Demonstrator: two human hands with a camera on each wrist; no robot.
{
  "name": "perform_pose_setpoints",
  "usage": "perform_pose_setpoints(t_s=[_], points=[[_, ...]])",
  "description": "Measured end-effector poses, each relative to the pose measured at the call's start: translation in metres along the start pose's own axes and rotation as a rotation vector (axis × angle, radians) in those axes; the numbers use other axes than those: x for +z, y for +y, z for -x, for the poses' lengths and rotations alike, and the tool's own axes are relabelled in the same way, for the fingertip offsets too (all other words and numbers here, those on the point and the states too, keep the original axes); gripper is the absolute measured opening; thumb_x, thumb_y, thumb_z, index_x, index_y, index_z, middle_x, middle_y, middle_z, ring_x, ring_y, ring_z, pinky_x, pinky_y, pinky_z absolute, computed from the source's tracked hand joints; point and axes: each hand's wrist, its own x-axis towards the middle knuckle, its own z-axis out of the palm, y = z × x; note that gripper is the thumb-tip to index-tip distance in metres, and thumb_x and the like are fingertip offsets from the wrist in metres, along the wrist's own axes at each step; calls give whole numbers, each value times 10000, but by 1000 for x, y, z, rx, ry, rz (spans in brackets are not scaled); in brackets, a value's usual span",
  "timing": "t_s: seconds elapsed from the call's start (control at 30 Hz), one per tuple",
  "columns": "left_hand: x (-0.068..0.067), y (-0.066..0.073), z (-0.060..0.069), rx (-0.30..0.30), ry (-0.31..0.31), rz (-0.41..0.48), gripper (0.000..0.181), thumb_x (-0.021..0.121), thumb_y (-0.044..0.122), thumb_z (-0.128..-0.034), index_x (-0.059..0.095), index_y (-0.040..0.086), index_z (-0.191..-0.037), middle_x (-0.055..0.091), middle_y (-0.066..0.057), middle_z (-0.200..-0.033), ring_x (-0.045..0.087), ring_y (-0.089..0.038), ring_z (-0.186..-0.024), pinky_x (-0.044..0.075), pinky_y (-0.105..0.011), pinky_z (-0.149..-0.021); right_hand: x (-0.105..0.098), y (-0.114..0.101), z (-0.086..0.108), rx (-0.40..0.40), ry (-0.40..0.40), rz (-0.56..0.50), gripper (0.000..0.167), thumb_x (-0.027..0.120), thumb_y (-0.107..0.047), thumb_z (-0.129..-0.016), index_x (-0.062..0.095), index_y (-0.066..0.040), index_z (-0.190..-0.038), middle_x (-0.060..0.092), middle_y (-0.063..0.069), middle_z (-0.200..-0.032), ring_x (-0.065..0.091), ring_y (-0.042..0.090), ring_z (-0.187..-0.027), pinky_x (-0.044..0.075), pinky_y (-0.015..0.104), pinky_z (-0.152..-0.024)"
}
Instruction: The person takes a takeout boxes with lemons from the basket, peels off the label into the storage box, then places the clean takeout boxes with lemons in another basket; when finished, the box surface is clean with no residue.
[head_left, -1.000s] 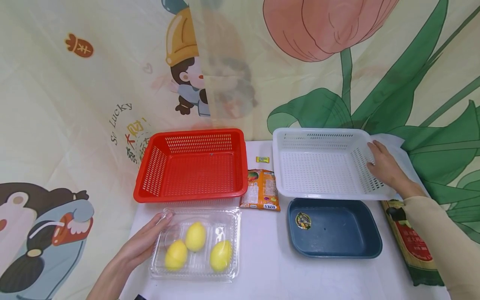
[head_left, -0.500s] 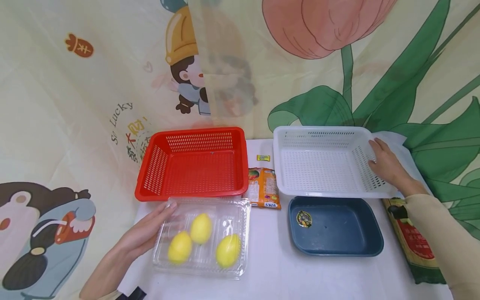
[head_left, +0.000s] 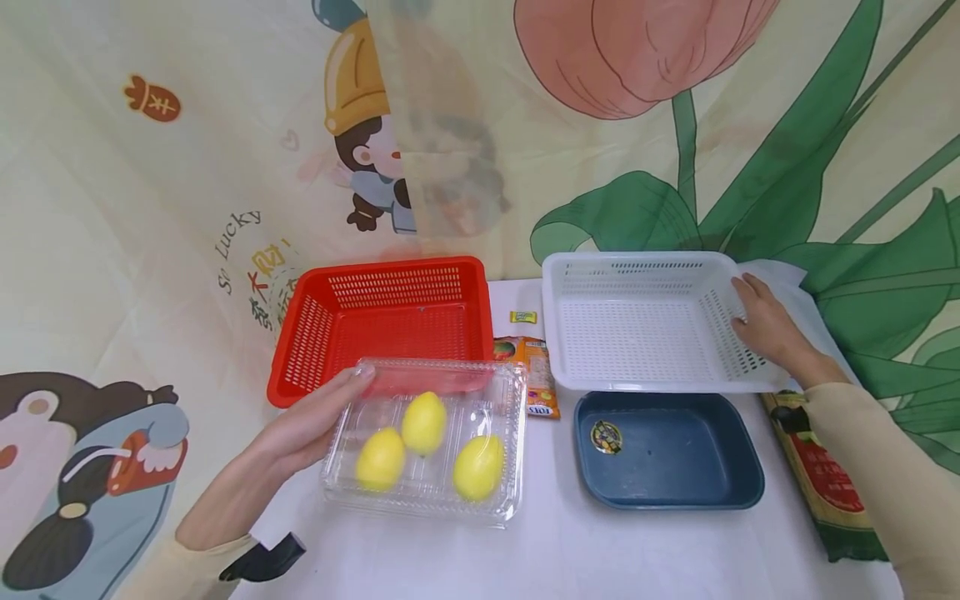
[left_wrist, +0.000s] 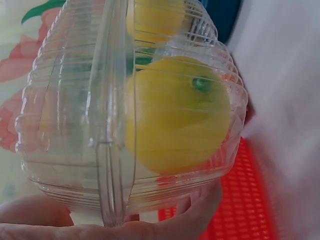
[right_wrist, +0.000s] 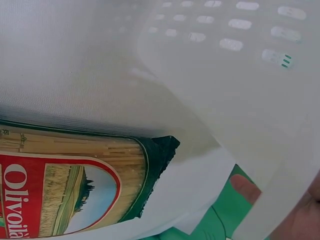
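Observation:
My left hand [head_left: 303, 425] grips the left side of a clear plastic clamshell box [head_left: 516, 442], raised and tilted before the red basket [head_left: 281, 379]. Through its clear walls show three lemons [head_left: 425, 423]. From the left wrist view, the fingers [left_wrist: 165, 229] wrap the end of the box, close to one lemon [left_wrist: 180, 120]. On the far right, my right hand [head_left: 772, 325] holds the right rim of a white basket [head_left: 555, 333], with nothing seen inside it. In the right wrist view, parts of the hand [right_wrist: 300, 215] show on both sides of that rim.
A blue basin [head_left: 667, 471] stands in front of the white basket. Between the baskets lie an orange snack packet [head_left: 540, 379], partly covered by the box, and a small yellow-green wrapped candy [head_left: 523, 317]. A noodle pack [head_left: 825, 475] lies under my right forearm.
My left hand has lifted the box of lemons off the table and carried it forward and right, over the red basket's front edge in view. The right hand stays on the white basket.

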Motion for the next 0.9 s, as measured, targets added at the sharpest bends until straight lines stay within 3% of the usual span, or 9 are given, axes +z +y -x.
perform_pose_setpoints(t_s=[0.5,0.9], points=[[28,50,-45,25,-53,136,636,514,430,-1047,221,242,-1579,339,-105,-1571,375,-321,-1430,538,-445,-1031,-1,0,2,-6,9,-11,727,509,113,-938,111,151,-1545,41,406,-1599,210,647,-1401,236,748,-1105],[58,90,-84,34,-44,128,623,551,476,-1019,333,251,-1558,406,-83,-1554,393,-303,-1435,459,-486,-1113,1,1,1,-15,10,17,723,507,109,-937,115,155,-1543,53,413,-1593,232,658,-1382,268,756,-1085]])
